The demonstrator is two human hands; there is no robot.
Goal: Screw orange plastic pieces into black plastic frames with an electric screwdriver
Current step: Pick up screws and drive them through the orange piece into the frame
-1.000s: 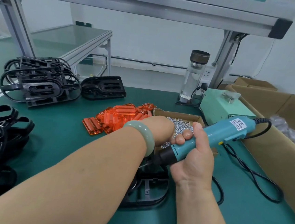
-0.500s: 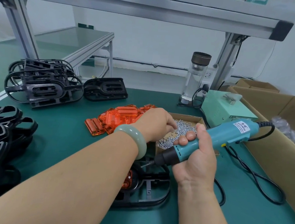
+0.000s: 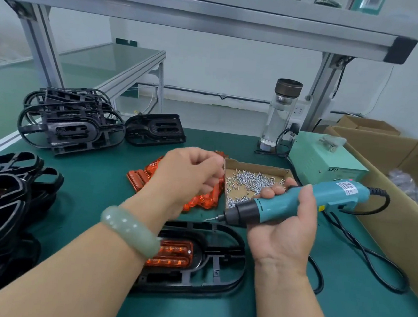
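Head view: low cardboard box (image 3: 258, 165) holds loose screws (image 3: 254, 182); just left, left hand (image 3: 189, 174), fingers curled over the orange pile (image 3: 137, 180), contents indiscernible; in front, right hand (image 3: 285, 230) grips the electric screwdriver (image 3: 300, 201) above the black frame (image 3: 218, 268) with seated orange piece (image 3: 174, 252); farther left, green mat (image 3: 94, 186), then stacked frames (image 3: 71, 126); right, carton wall (image 3: 398, 240).

— Where do we locate the black frame (image 3: 219, 260)?
— Flat on the mat, one orange piece (image 3: 171, 253) seated inside; spare orange pieces (image 3: 145, 178) piled behind it.
— And our electric screwdriver (image 3: 300, 201)?
— Teal, raised above the frame, bit pointing left.
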